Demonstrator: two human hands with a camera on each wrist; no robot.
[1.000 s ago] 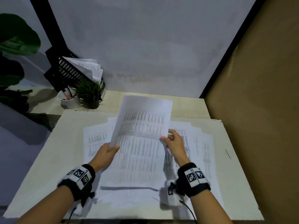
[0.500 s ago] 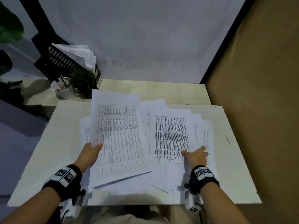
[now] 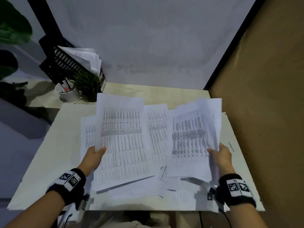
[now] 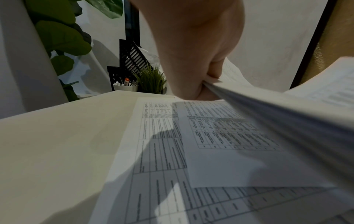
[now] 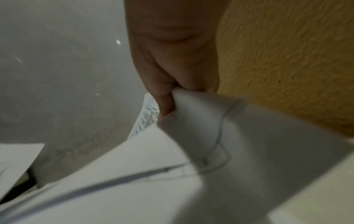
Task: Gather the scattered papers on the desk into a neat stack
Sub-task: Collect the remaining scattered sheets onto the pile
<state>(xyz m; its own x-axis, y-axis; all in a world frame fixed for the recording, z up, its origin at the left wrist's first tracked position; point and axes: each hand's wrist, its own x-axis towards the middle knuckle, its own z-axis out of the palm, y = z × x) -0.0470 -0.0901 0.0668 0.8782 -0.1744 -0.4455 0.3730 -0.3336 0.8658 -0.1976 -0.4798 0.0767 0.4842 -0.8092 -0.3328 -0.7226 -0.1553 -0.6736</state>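
Printed sheets with tables lie spread over the pale desk (image 3: 54, 145). My left hand (image 3: 94, 156) grips a thick bundle of papers (image 3: 122, 142) by its left edge and holds it tilted above the desk; the left wrist view shows the bundle's edge (image 4: 268, 109) pinched under the thumb. My right hand (image 3: 219, 153) pinches a second sheaf of sheets (image 3: 192, 137) at its right edge, lifted off the desk near the brown wall; in the right wrist view the fingers (image 5: 166, 97) clamp the folded paper edge (image 5: 201, 121). More loose sheets (image 3: 157, 129) lie flat between and beneath both bundles.
At the back left stand a black file rack with papers (image 3: 65, 63), a white pen cup (image 3: 68, 94) and a small green plant (image 3: 87, 86). A brown wall (image 3: 263, 112) borders the desk's right side. Large leaves (image 3: 11, 30) hang at the far left.
My right hand, which pressed flat on the right-hand sheets, has taken hold of them and lifted them up. The left hand still holds its bundle at the left.
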